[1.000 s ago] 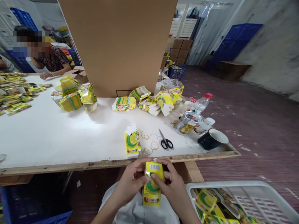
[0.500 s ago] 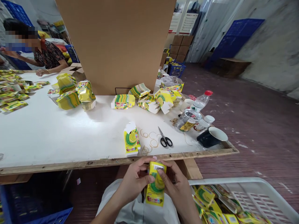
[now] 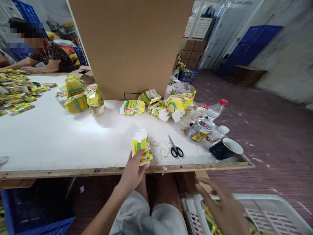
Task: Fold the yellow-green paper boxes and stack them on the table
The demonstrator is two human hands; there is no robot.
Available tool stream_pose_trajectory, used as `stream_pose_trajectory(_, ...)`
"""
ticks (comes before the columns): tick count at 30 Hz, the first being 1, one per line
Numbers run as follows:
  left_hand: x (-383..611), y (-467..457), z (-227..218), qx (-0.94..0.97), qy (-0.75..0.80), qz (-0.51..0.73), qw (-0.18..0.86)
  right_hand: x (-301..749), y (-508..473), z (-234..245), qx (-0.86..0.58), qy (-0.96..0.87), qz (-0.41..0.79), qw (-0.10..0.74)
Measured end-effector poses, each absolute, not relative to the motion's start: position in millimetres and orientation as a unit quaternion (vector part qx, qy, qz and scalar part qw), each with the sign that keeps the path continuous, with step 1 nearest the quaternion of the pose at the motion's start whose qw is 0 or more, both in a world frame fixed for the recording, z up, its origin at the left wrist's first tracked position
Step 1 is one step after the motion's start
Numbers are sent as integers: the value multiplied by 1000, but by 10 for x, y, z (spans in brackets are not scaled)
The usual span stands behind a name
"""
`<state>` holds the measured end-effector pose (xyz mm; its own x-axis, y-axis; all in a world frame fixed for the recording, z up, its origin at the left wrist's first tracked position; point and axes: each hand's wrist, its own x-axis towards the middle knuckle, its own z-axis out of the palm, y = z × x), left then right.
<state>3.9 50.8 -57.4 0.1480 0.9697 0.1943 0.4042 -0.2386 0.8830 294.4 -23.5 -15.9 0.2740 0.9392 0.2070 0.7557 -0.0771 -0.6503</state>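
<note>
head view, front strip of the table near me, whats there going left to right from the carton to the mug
yellow-green carton → rubber bands → scissors → clear plastic cup → black mug

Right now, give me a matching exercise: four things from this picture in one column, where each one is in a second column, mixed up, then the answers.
Column one
1. left hand
2. right hand
3. scissors
4. black mug

Column two
A. beside the rubber bands
B. over the white basket
C. at the front right corner of the table
D. on the yellow-green carton

Pairs: 1-D, 2-B, 3-A, 4-C
</note>
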Motion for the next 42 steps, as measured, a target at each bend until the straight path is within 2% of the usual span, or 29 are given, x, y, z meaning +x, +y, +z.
stream_pose_trajectory(3,119,462,-627,695,475,395,369,2248,210,-264,-677,-531,295,415)
stream_pose_trajectory(7,117,392,-597,712,437,392,386,1711,628,-454,-651,-511,333,451)
stream_pose_trajectory(11,40,366,-547,609,477,488,404,1754,557,-497,-610,-479,386,500)
stream_pose_trajectory(13,67,346,-514,514,465,547,470,1816,401,-459,-588,-463,417,516)
stream_pose_trajectory(15,147,311,-470,424,404,564,582,1836,237,-415,-566,-441,454,529)
stream_pose_trajectory(18,292,235,-389,329,312,507,734,1811,48,-378,-521,-378,526,555)
stream_pose_trajectory(20,357,184,-345,302,283,475,777,1798,-26,-367,-499,-341,556,570)
stream_pose_trajectory(27,457,138,-385,317,311,518,731,1821,-115,-330,-525,-388,531,541)
stream_pose_trajectory(34,557,96,-393,388,367,503,680,1861,-154,-399,-576,-397,460,546)
stream_pose_trajectory(39,425,54,-322,463,369,451,668,1991,-180,-343,-525,-444,463,560)
stream_pose_trajectory(42,323,51,-272,487,333,404,699,2100,-216,-304,-505,-481,487,526)
